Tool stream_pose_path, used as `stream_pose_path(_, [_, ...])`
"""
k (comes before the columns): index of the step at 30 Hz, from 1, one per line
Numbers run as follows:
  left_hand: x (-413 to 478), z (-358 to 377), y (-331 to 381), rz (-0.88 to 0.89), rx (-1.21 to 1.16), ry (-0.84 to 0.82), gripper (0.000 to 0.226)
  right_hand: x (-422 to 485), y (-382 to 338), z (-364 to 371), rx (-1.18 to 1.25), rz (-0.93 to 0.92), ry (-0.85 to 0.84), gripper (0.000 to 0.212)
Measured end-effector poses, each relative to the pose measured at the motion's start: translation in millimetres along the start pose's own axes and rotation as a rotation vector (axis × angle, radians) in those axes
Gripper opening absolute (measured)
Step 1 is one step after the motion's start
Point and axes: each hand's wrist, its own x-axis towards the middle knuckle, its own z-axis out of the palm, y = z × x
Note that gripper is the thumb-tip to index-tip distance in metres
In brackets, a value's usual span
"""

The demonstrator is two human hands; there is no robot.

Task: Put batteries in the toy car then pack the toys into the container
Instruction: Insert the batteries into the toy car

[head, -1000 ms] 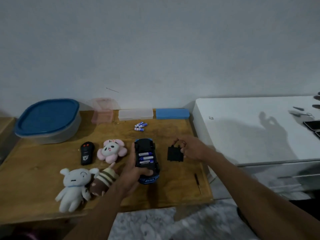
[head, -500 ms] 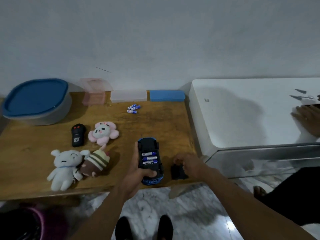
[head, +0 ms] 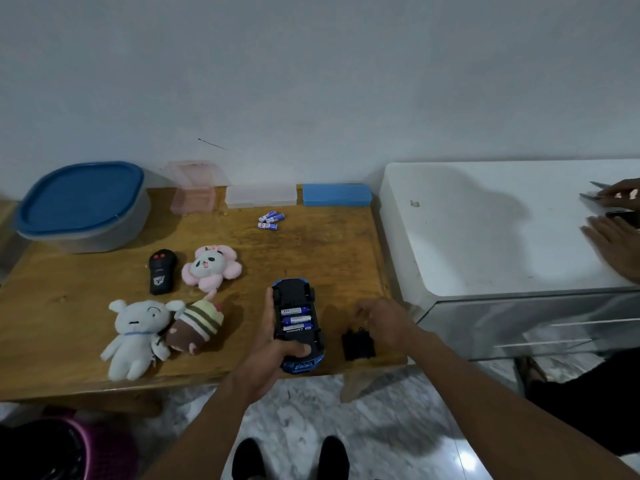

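The blue toy car (head: 297,362) lies upside down near the table's front edge, with three batteries (head: 295,319) in its bay. My left hand (head: 270,344) grips it from the left, thumb across the underside. The black battery cover (head: 358,344) lies on the table right of the car. My right hand (head: 386,320) hovers just above and right of the cover with loosely curled fingers. The container with the blue lid (head: 79,202) stands closed at the back left.
A black remote (head: 161,271), a pink panda plush (head: 211,266), a white plush (head: 135,334) and a cupcake plush (head: 195,327) lie left of the car. Three loose batteries (head: 270,220) lie near small cases (head: 261,195). Another person's hands (head: 616,244) rest on the white cabinet (head: 485,230).
The car and the cover came toward the table's front edge. My right hand held the cover earlier and is now off it. Another person's hands appeared at the right.
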Motion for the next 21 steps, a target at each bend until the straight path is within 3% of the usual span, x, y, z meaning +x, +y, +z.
stream_pose_path(4, [10.2, -1.5, 16.7, 0.044, 0.028, -0.047, 0.125, 11.6, -20.3, -29.3, 0.134, 0.11, 0.1, 0.023])
stream_pose_path(11, [31.8, -10.0, 43.2, 0.112, 0.106, -0.078, 0.124, 33.5, -90.6, -49.2, 0.175, 0.012, 0.185, 0.012])
stream_pose_path(18, [40.8, -22.0, 63.2, 0.243, 0.208, -0.043, 0.119, 47.3, -137.2, -36.2, 0.12, 0.122, 0.277, 0.022])
stream_pose_path(21, [40.5, -22.5, 69.6, 0.305, 0.248, 0.028, 0.11, 57.5, -149.2, -28.6, 0.245, 0.217, 0.326, 0.021])
